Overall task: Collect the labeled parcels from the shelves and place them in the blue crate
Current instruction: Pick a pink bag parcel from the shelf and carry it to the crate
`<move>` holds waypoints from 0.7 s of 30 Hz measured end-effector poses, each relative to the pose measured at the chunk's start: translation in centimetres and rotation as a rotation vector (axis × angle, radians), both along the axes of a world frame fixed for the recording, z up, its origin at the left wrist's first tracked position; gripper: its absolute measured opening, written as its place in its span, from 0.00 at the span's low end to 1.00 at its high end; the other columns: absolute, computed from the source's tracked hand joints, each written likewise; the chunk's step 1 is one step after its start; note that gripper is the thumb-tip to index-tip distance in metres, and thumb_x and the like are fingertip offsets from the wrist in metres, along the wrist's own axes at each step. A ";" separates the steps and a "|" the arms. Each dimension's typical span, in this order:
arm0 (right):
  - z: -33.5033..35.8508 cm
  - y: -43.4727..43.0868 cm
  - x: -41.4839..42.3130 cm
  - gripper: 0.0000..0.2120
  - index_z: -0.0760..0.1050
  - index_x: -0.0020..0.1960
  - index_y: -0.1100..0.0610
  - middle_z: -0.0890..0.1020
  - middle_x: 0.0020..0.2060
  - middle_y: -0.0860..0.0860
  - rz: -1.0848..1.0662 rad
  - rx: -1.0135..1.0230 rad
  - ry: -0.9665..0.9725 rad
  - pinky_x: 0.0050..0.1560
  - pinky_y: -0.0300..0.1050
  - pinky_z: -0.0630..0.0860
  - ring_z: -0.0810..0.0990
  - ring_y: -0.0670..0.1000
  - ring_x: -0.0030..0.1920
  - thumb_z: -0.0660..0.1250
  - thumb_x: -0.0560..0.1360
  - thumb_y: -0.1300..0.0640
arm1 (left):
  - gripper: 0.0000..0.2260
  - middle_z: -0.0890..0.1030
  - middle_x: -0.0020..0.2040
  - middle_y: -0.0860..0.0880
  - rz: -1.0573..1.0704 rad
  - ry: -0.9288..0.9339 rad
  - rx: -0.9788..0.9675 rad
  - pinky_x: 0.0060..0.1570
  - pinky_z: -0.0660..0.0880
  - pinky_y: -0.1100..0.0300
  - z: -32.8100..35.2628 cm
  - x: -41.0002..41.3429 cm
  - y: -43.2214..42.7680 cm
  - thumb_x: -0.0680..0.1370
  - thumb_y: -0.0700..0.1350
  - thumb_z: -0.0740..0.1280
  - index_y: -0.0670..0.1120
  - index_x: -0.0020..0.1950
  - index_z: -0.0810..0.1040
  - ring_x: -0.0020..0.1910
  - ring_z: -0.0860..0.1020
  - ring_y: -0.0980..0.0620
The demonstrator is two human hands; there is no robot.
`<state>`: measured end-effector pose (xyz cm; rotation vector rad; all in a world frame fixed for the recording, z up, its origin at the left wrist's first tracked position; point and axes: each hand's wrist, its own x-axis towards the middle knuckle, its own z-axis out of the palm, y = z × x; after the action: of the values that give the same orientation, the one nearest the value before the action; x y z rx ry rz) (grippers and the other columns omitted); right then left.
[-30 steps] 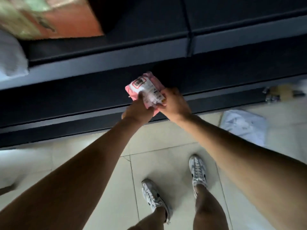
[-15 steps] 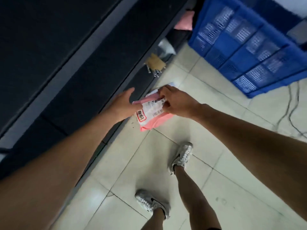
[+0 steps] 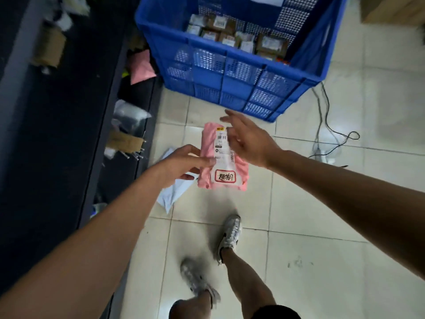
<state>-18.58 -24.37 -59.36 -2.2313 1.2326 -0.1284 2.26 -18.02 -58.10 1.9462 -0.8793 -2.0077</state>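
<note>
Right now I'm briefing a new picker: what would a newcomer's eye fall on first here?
The pink parcel with its white label, mid-frame, gripped by the left hand while the right hand is at its upper edge. Next, the big blue crate on the tiled floor just ahead, already holding small parcels. Dark shelves run along the left.

Your left hand (image 3: 184, 164) hides most of its fingers behind the pink parcel (image 3: 224, 162); only the thumb shows on the front. Your right hand (image 3: 248, 139) covers the parcel's upper right edge, fingertips smeared, contact impossible to call. The label's fine print is too small to read. The blue crate (image 3: 230, 74) runs off the top edge, the parcels inside (image 3: 232, 35) fuzzy. The nearer shoe (image 3: 197, 282) is a blur.
</note>
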 end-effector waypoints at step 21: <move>-2.7 -20.3 -1.5 0.55 0.38 0.80 0.46 0.76 0.64 0.49 -1.091 0.735 -0.509 0.63 0.59 0.76 0.79 0.55 0.62 0.76 0.70 0.57 | 0.29 0.83 0.54 0.55 -0.108 -0.234 -0.154 0.49 0.81 0.46 -2.2 -6.8 -28.0 0.64 0.49 0.76 0.58 0.62 0.70 0.49 0.83 0.50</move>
<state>-20.04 -44.66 -62.02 -0.6892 1.6765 -0.5167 -4.54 -46.07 -60.29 2.1144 -1.1797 -1.7293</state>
